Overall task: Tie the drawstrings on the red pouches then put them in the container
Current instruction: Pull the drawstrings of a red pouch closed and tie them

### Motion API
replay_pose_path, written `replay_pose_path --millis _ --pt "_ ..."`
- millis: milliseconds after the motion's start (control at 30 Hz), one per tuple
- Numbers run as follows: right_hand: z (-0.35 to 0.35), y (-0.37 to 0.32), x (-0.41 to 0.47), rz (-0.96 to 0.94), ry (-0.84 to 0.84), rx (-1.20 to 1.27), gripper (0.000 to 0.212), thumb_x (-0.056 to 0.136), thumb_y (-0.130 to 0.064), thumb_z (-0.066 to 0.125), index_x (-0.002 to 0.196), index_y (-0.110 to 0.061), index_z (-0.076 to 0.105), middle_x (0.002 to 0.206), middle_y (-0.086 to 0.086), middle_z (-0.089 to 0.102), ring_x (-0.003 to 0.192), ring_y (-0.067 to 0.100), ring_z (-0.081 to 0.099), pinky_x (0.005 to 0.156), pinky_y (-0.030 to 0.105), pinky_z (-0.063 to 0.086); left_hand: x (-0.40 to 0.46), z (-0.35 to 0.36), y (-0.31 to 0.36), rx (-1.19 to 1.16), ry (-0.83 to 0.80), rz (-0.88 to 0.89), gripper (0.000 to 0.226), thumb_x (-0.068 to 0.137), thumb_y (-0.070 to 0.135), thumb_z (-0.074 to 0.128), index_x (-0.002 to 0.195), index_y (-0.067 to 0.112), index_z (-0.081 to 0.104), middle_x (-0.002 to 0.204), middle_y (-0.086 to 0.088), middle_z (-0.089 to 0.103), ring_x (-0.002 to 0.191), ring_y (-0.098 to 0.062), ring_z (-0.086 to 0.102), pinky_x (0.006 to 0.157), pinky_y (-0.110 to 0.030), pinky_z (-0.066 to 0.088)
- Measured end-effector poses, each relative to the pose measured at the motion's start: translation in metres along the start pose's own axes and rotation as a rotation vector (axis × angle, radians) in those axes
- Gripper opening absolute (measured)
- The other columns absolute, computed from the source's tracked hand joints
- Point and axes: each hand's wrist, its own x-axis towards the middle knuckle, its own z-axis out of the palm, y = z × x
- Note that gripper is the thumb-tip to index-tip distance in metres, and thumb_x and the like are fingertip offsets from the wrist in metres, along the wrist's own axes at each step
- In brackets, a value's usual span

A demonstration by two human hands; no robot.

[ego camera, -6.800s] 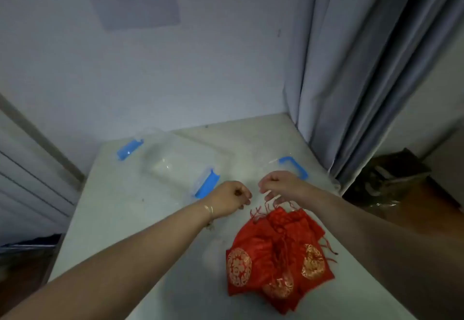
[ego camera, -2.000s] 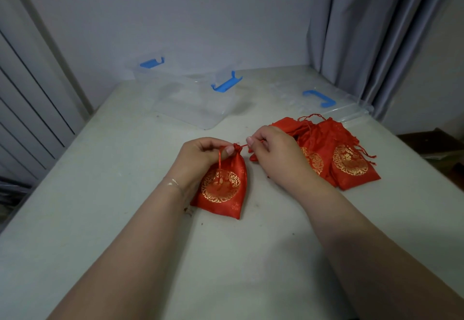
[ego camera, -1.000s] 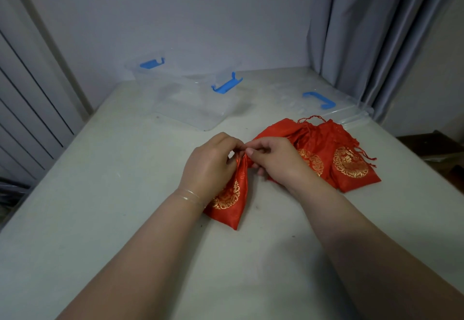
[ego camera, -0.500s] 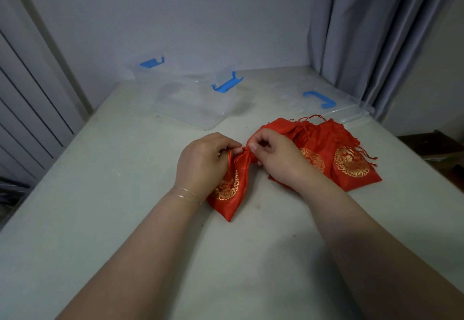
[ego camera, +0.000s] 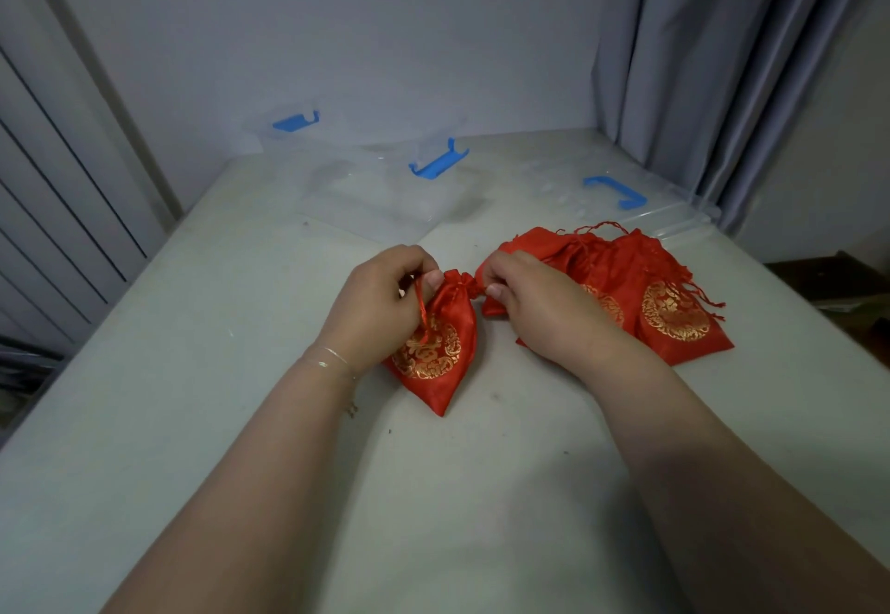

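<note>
I'm reading this as the cinch step on one pouch [ego camera: 436,348], lying flat on the bench [ego camera: 202,372] at centre frame. My left hand [ego camera: 380,310] is pinching a red drawstring [ego camera: 421,310] at the pouch's left side, and my right hand [ego camera: 534,305] is pinching at the gathered neck on the right; can't tell if it's the cord or just fabric there. Neck is looking bunched tight, so closing seems nearly done, knot prob. not yet. Next I'm thinking: cross the two cords and knot without letting the neck loosen, then carry it to the clear container [ego camera: 385,189] w/ blue clips at upper centre, which is sitting open.

The pouch is shiny red satin w/ a round gold emblem, soft, limp, looking flat. The other pouches [ego camera: 664,305] are piling just right of centre, partly under my right wrist, cords loose, so plenty left to do.
</note>
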Motion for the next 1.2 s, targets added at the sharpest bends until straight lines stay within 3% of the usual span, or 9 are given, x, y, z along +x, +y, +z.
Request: replay_pose_path --millis 200,300,400,601,701,767,934,1068,1201 --pt "0.001 -0.001 0.003 0.034 -0.039 0.033 0.014 0.096 -0.021 0.046 0.084 -0.030 0.046 0.092 -0.005 0.050 0.085 0.020 0.054 0.076 0.040 0.046 -0.002 -0.001 0.009 -0.190 -0.073 0.097 0.015 0.085 0.027 0.059 0.070 0.027 0.058 0.097 0.009 0.058 0.083 -0.002 0.052 0.074 -0.015 0.037" --pt "0.002 0.000 0.003 0.056 -0.039 0.072 0.014 0.095 -0.024 0.047 0.084 -0.033 0.046 0.093 -0.008 0.051 0.088 0.018 0.054 0.077 0.040 0.047 -0.004 -0.004 0.012 -0.179 -0.125 0.162 0.016 0.085 0.033 0.058 0.073 0.024 0.063 0.104 0.013 0.063 0.097 -0.005 0.053 0.084 -0.023 0.037" --pt "0.005 0.003 0.003 0.055 -0.043 0.137 0.012 0.094 -0.025 0.047 0.086 -0.033 0.047 0.095 -0.009 0.055 0.085 0.015 0.057 0.077 0.042 0.048 -0.005 -0.006 0.014 -0.326 -0.225 0.102 0.022 0.091 0.024 0.056 0.083 0.006 0.065 0.098 0.004 0.071 0.100 -0.017 0.061 0.092 -0.034 0.045" --pt "0.010 -0.008 -0.001 0.027 -0.041 0.376 0.012 0.098 -0.019 0.041 0.088 -0.025 0.042 0.094 -0.008 0.043 0.074 0.008 0.051 0.073 0.030 0.042 -0.003 -0.002 0.013 -0.382 -0.117 -0.135 0.025 0.092 0.024 0.059 0.080 0.003 0.066 0.076 -0.008 0.070 0.068 -0.008 0.061 0.068 -0.021 0.047" --pt "0.009 -0.018 -0.004 -0.044 0.036 0.271 0.008 0.098 -0.021 0.042 0.091 -0.021 0.046 0.098 -0.006 0.043 0.078 0.012 0.052 0.074 0.034 0.045 -0.001 -0.001 0.011 -0.383 -0.138 -0.253 0.018 0.087 0.021 0.065 0.083 0.003 0.067 0.081 -0.013 0.072 0.073 -0.013 0.066 0.070 -0.023 0.051" --pt "0.006 -0.023 -0.005 -0.060 0.084 0.170 0.009 0.098 -0.023 0.044 0.092 -0.020 0.049 0.100 -0.006 0.044 0.080 0.017 0.054 0.070 0.036 0.045 0.000 -0.001 0.013 -0.422 -0.174 -0.315 0.004 0.084 0.009 0.068 0.081 0.006 0.067 0.080 -0.009 0.072 0.074 -0.006 0.067 0.069 -0.016 0.052" --pt "0.005 -0.029 -0.005 -0.093 0.136 0.003 0.014 0.097 -0.026 0.045 0.096 -0.016 0.054 0.104 -0.001 0.049 0.076 0.024 0.057 0.062 0.040 0.045 0.000 -0.002 0.014 -0.333 -0.240 -0.340 0.008 0.077 0.007 0.075 0.085 0.008 0.071 0.078 -0.009 0.071 0.067 -0.008 0.063 0.069 -0.021 0.052" --pt "0.008 -0.034 -0.004 -0.180 0.165 -0.055 0.021 0.096 -0.031 0.048 0.099 -0.013 0.058 0.105 0.003 0.052 0.073 0.026 0.058 0.060 0.039 0.045 -0.001 -0.001 0.019 -0.237 -0.228 -0.291 0.011 0.074 0.009 0.078 0.071 0.016 0.069 0.053 0.012 0.059 0.048 0.005 0.051 0.050 -0.007 0.040" --pt "0.012 -0.034 -0.003 -0.144 0.155 0.082 0.012 0.093 -0.023 0.054 0.093 -0.013 0.060 0.099 -0.001 0.052 0.078 0.021 0.059 0.066 0.037 0.045 -0.003 0.003 0.019 -0.204 -0.218 -0.268 0.012 0.075 0.009 0.076 0.069 0.004 0.067 0.042 0.014 0.044 0.042 0.003 0.039 0.045 -0.009 0.031"
